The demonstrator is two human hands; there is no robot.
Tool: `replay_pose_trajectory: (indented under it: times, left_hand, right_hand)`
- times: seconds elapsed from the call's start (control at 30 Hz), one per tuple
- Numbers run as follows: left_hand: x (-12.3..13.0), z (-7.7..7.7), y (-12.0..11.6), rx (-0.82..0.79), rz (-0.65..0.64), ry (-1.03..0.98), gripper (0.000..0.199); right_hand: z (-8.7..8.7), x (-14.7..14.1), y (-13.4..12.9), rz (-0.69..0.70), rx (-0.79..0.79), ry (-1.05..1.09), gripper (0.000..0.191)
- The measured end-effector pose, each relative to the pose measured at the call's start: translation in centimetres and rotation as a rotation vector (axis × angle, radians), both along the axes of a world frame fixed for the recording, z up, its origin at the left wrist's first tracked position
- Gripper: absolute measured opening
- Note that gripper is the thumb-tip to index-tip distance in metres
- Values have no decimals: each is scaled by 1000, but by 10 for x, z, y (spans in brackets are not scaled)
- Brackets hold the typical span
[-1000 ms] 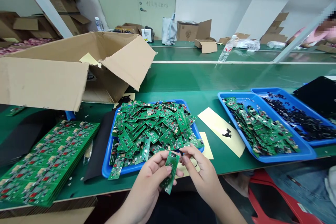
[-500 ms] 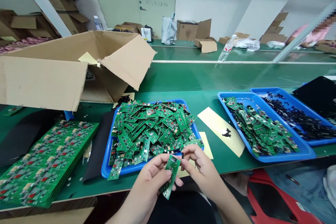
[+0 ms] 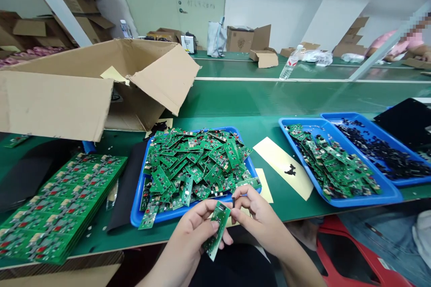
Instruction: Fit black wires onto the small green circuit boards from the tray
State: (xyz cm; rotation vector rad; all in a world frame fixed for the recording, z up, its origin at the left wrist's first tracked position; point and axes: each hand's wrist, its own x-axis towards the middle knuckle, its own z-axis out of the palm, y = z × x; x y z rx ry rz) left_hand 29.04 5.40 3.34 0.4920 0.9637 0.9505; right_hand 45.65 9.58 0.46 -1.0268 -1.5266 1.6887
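Note:
A green circuit board is held tilted in my left hand, thumb on its face and fingers behind it. Pinched between the thumb and index finger of my right hand is a small black piece, just right of the board's upper end. Both hands are at the near edge of a blue tray heaped with green boards. A few black pieces lie on a cream paper strip to the right.
Stacked board panels and a large open carton occupy the left. On the right stand a blue tray of boards and another tray of black pieces. A red stool is below; a person in pink is at far right.
The board in my left hand has tilted slightly and its top has shifted down a little. The black piece in my right hand now shows more upright.

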Motion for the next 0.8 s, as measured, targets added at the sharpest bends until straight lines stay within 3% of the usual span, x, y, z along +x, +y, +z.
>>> replay_pose_trajectory:
  times: [0.07, 0.17, 0.23, 0.33, 0.47, 0.63, 0.8]
  left_hand:
    - [0, -1, 0, -11, -3, -17, 17]
    - [0, -2, 0, -23, 0, -44, 15]
    - [-1, -2, 0, -24, 10, -45, 20]
    - [-1, 0, 0, -3, 29, -9, 28]
    - [-4, 3, -1, -8, 37, 83, 33]
    - [-12, 7, -1, 10, 154, 206, 37]
    - [-8, 6, -1, 17, 54, 123, 41]
  right_hand:
    - [0, 2, 0, 25, 11, 4, 32]
    - [0, 4, 1, 39, 60, -13, 64]
    - [1, 5, 2, 22, 83, -63, 54]
    - [2, 6, 1, -19, 144, -199, 15]
    - [0, 9, -4, -91, 369, -326, 16]
    - [3, 17, -10, -186, 577, -411, 16]
    - [22, 7, -12, -117, 771, -329, 17]
